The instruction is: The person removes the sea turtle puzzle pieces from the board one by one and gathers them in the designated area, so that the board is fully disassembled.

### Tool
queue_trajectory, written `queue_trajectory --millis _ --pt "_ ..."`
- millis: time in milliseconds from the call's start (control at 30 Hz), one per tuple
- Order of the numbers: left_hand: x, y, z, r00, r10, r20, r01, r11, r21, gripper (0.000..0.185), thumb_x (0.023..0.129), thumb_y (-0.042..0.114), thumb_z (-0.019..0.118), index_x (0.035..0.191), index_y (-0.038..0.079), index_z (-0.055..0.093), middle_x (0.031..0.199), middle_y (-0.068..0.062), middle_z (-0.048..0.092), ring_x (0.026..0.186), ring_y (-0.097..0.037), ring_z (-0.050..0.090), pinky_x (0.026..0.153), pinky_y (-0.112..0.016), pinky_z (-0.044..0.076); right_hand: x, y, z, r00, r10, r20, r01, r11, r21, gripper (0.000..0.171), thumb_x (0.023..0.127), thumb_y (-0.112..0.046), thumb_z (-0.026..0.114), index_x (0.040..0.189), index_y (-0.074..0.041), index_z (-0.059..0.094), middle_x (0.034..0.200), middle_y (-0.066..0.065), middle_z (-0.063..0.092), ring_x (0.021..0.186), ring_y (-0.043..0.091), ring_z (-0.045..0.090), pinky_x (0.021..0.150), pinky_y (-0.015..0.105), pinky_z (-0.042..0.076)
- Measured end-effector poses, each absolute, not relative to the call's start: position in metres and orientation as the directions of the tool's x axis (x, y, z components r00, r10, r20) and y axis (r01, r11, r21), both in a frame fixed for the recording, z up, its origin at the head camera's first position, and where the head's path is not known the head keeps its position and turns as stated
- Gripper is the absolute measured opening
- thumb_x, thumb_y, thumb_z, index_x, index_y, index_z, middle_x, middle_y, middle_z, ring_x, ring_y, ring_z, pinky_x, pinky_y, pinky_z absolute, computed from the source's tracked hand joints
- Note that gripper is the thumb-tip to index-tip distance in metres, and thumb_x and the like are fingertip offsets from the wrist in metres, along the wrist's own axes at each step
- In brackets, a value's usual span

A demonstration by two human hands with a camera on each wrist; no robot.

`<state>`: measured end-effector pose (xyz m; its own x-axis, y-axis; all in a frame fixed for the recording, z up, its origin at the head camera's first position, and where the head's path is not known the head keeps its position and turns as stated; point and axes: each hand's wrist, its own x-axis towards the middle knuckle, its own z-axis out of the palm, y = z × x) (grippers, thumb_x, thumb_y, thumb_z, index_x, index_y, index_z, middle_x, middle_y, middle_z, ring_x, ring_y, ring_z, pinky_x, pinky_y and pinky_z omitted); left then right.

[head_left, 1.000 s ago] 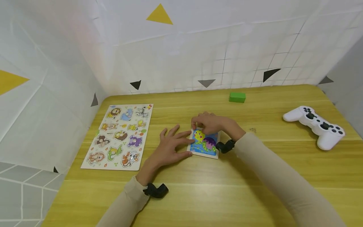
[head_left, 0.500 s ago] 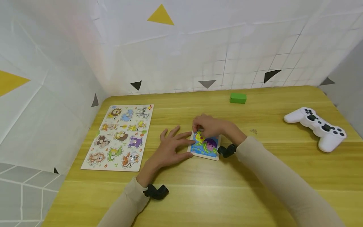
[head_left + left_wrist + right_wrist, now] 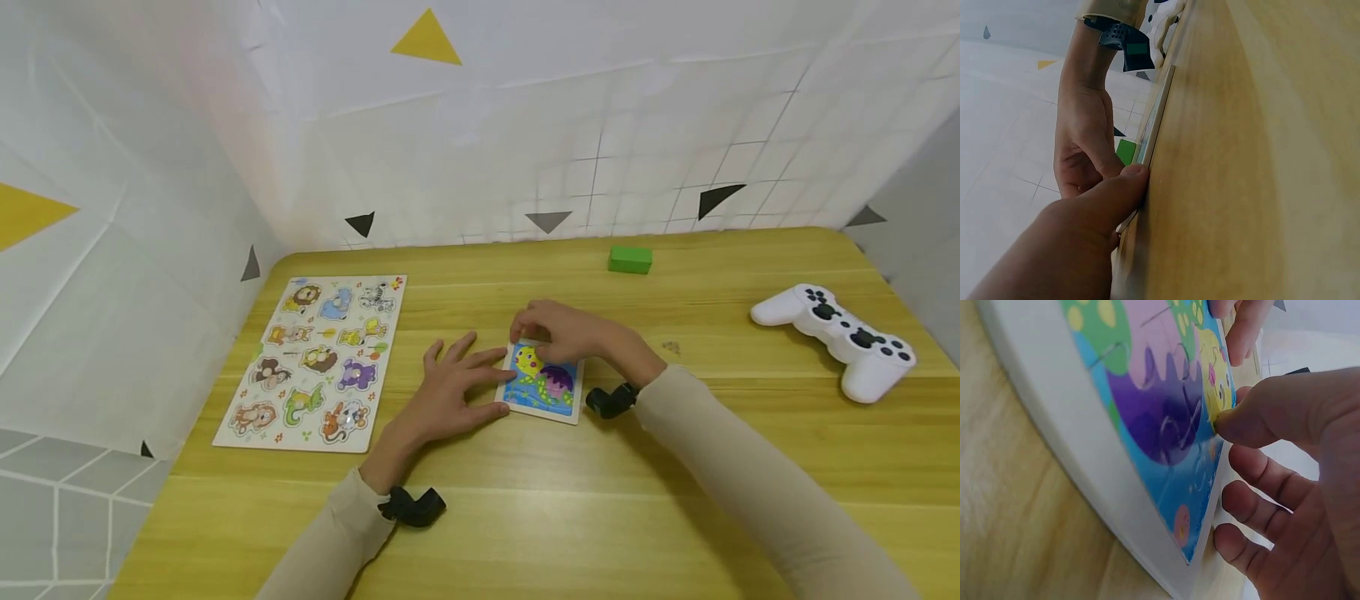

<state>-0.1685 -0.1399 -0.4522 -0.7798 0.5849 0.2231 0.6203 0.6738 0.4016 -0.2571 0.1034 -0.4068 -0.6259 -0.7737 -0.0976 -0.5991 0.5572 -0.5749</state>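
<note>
Little has moved since the earlier frames: the right hand [image 3: 558, 333] has shifted slightly toward the far edge of the small jigsaw puzzle board [image 3: 546, 385], its wrist sliding a touch to the right, while the left hand [image 3: 450, 392] keeps its place. That board lies flat on the wooden surface [image 3: 675, 467], near the middle, between the two hands. The left hand lies spread with straight fingers, its thumb tip [image 3: 1127, 181] pressed against the board's near-left edge and bracing it. The right hand is curled over the far edge, thumb and fingers [image 3: 1241, 422] pinching at the yellow piece [image 3: 1217, 375] in the picture, which seems seated in the board or nearly so (the wrist view shows cut lines between pieces). The board looks thin, stiff and light, probably wood or thick card with a white rim [image 3: 1054, 419]; it would likely slide easily on the smooth surface, so bracing one edge makes sense, and single pieces are best taken at an exposed edge with fingertips. Well apart to the left lies an animal peg puzzle [image 3: 315, 358]; a green block [image 3: 629, 259] sits near the wall, and a white game controller [image 3: 840, 333] rests at the far right.
</note>
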Motion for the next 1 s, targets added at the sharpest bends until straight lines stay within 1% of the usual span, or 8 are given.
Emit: queue_trajectory --millis 300,467,533,733,900,1000 --pt "-0.1688 -0.1401 -0.4548 -0.788 0.575 0.218 0.609 0.677 0.414 0.042 0.087 0.054 0.063 0.126 0.041 0.062 0.148 0.011 0.047 0.148 -0.034 0.022 0.11 -0.066 0.005 -0.2594 0.1043 -0.4112 -0.613 -0.783 -0.099 -0.599 0.543 -0.588 0.032 0.082 -0.003 0.054 0.108 -0.021 0.064 0.101 0.005 0.056 0.088 0.02 0.047 0.078 0.033 0.041" --pt "-0.1682 -0.1395 -0.4542 -0.789 0.575 0.216 0.607 0.674 0.421 0.041 0.087 0.054 0.063 0.126 0.04 0.062 0.148 0.01 0.047 0.148 -0.034 0.022 0.11 -0.066 0.005 -0.2591 0.1058 -0.4115 -0.603 -0.794 -0.079 -0.596 0.514 -0.617 0.031 0.082 -0.001 0.054 0.108 -0.016 0.064 0.097 0.006 0.056 0.085 0.021 0.046 0.076 0.033 0.041" --pt "-0.1679 -0.1394 -0.454 -0.789 0.575 0.217 0.607 0.673 0.423 0.041 0.087 0.053 0.063 0.126 0.04 0.062 0.148 0.01 0.047 0.148 -0.034 0.022 0.11 -0.066 0.005 -0.2583 0.1071 -0.4124 -0.599 -0.799 -0.061 -0.587 0.489 -0.645 0.031 0.083 0.001 0.053 0.109 -0.013 0.063 0.099 0.007 0.056 0.086 0.021 0.046 0.077 0.033 0.042" --pt "-0.1677 -0.1397 -0.4541 -0.786 0.575 0.226 0.612 0.671 0.419 0.041 0.086 0.054 0.064 0.126 0.04 0.062 0.148 0.01 0.048 0.148 -0.034 0.022 0.11 -0.066 0.005 -0.255 0.1105 -0.4155 -0.601 -0.799 -0.034 -0.515 0.419 -0.748 0.026 0.088 0.002 0.055 0.111 -0.009 0.063 0.105 0.008 0.061 0.084 0.02 0.05 0.079 0.032 0.046" --pt "-0.1686 -0.1403 -0.4557 -0.788 0.574 0.223 0.609 0.673 0.419 0.041 0.087 0.055 0.063 0.126 0.041 0.062 0.148 0.01 0.047 0.148 -0.034 0.021 0.109 -0.066 0.004 -0.2531 0.1099 -0.4162 -0.617 -0.786 -0.043 -0.454 0.4 -0.797 0.02 0.091 -0.004 0.059 0.11 -0.011 0.062 0.099 0.007 0.063 0.077 0.02 0.055 0.075 0.032 0.049" --pt "-0.1692 -0.1409 -0.4567 -0.787 0.577 0.22 0.611 0.675 0.415 0.042 0.087 0.056 0.062 0.126 0.042 0.061 0.149 0.011 0.046 0.148 -0.034 0.021 0.109 -0.066 0.004 -0.2532 0.109 -0.4165 -0.628 -0.777 -0.044 -0.433 0.395 -0.81 0.018 0.093 -0.006 0.059 0.109 -0.012 0.062 0.093 0.007 0.063 0.077 0.021 0.055 0.076 0.033 0.048"
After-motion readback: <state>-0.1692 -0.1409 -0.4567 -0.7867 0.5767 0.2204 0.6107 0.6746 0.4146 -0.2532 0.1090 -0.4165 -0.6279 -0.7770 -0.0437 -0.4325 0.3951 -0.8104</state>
